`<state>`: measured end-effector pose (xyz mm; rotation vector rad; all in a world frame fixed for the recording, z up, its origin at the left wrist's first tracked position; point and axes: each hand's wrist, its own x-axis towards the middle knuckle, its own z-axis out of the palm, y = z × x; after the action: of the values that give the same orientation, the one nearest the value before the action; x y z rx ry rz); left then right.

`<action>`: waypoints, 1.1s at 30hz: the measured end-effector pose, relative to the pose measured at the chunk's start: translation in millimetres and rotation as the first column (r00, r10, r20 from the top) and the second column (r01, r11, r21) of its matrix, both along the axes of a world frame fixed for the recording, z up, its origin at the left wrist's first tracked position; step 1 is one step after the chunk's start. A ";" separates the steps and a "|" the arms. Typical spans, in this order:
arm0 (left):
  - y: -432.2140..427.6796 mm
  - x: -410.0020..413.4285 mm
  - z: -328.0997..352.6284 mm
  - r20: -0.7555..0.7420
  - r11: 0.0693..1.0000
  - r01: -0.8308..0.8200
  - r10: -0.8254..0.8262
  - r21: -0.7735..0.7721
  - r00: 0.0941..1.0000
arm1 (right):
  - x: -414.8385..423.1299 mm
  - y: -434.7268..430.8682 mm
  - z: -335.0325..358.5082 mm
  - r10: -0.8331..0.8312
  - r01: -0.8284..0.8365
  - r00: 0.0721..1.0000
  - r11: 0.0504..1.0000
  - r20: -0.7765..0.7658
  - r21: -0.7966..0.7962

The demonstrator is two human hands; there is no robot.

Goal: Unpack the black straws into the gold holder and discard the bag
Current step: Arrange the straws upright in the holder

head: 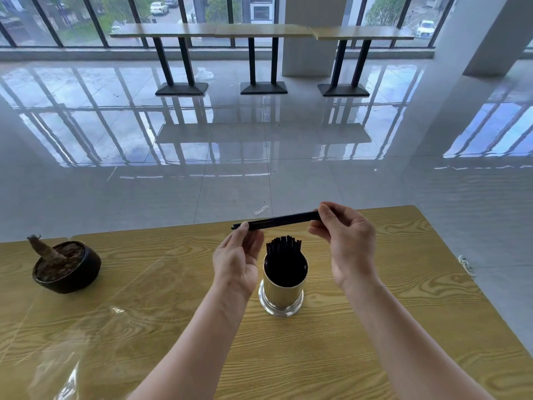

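Straws (284, 219) black, slim bundle, level betw. both hands.

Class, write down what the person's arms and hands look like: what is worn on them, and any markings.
The left hand and right hand are bare: no gloves, rings, watch or bracelet show. The left arm and right arm are uncovered to the picture's lower edge, so no sleeve is in view. No markings show.

Place: café-style dining hall
Under left hand (236, 261) and right hand (350, 241): wood-grain table (346, 342) with a straw holder (284, 287)
Left of the hands: potted plant (66, 267)
Far beyond the hands: glossy tiled floor (230, 140), high counter tables (262, 31) along a window wall (86, 21)
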<state>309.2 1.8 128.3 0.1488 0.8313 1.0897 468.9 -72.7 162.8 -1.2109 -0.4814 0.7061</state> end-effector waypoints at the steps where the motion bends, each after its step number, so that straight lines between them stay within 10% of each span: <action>1: -2.6 -0.5 -3.9 -0.039 0.999 0.032 -0.032 0.007 0.999 | 4.7 -0.3 4.1 0.003 0.003 0.988 0.999 0.156 -0.035; 5: -6.0 -10.7 -20.3 -0.426 0.980 0.128 -0.051 0.154 0.903 | 33.5 -5.5 32.2 0.170 -0.063 0.812 0.977 0.559 -0.204; 10: -7.3 -18.7 -37.0 -0.884 0.866 0.443 0.000 0.234 0.467 | 57.8 -11.9 52.4 0.356 -0.080 0.609 0.916 0.708 -0.392; 14: -11.2 -13.6 -43.2 -0.978 0.755 0.632 0.059 0.174 0.199 | 43.0 1.0 39.1 0.512 -0.043 0.406 0.838 0.757 -0.544; 19: -10.9 -2.9 -44.3 -0.988 0.708 0.689 0.104 0.153 0.112 | 17.9 21.3 5.6 0.627 -0.012 0.258 0.763 0.735 -0.647; 33: 0.5 7.4 -46.9 -0.980 0.694 0.692 0.148 0.200 0.134 | 9.0 13.5 -53.7 0.445 0.051 0.373 0.866 0.814 -0.497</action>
<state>316.6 2.3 81.4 1.7988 1.4430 0.6937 477.9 -59.2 109.0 -2.0030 -1.5174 0.2551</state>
